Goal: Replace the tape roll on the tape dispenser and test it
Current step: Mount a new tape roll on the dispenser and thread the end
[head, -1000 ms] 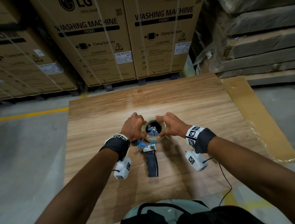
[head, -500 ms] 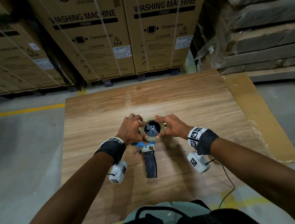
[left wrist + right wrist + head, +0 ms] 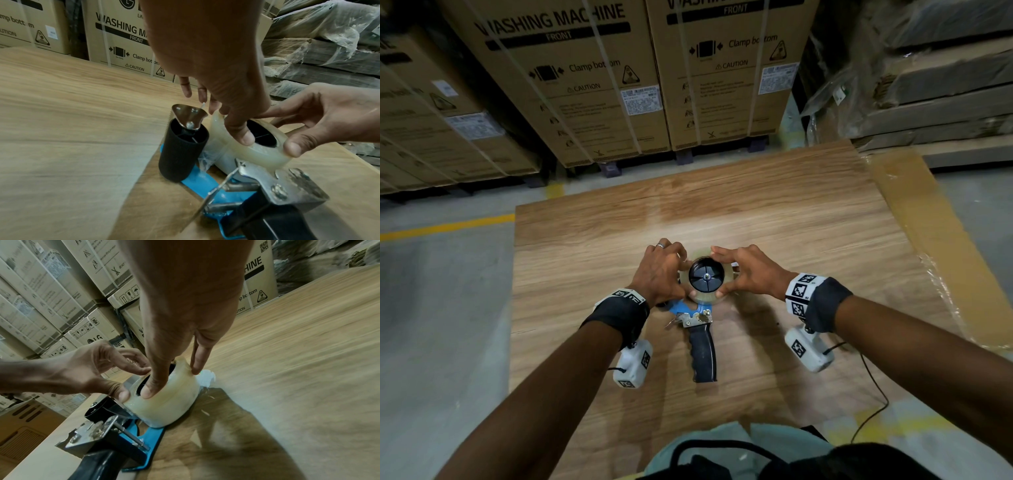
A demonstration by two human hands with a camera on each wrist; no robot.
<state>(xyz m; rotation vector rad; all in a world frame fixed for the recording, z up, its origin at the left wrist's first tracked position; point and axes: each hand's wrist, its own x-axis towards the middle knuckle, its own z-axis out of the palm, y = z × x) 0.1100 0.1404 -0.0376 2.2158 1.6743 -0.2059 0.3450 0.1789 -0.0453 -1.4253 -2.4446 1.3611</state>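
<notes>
A blue tape dispenser (image 3: 690, 310) with a black handle (image 3: 703, 356) lies flat on the wooden table (image 3: 774, 212). A clear tape roll (image 3: 707, 297) (image 3: 265, 154) (image 3: 174, 402) sits over the dispenser's black hub (image 3: 706, 275). My left hand (image 3: 664, 270) (image 3: 236, 113) grips the roll's left rim, thumb on its top edge. My right hand (image 3: 744, 272) (image 3: 170, 381) grips the right rim, thumb on top, fingers down the far side. The black ribbed roller (image 3: 182, 155) and metal tab (image 3: 188, 116) stand beside the roll.
Large cardboard washing-machine boxes (image 3: 585, 85) stand beyond the table's far edge. Plastic-wrapped flat stacks (image 3: 945, 96) lie at the right. A plastic-covered cardboard sheet (image 3: 935, 246) runs along the table's right side. A cable (image 3: 873, 407) trails from the right wrist.
Both hands have stayed on the tape roll at the hub, with small shifts of the fingers round its rim. The dispenser has not moved.
</notes>
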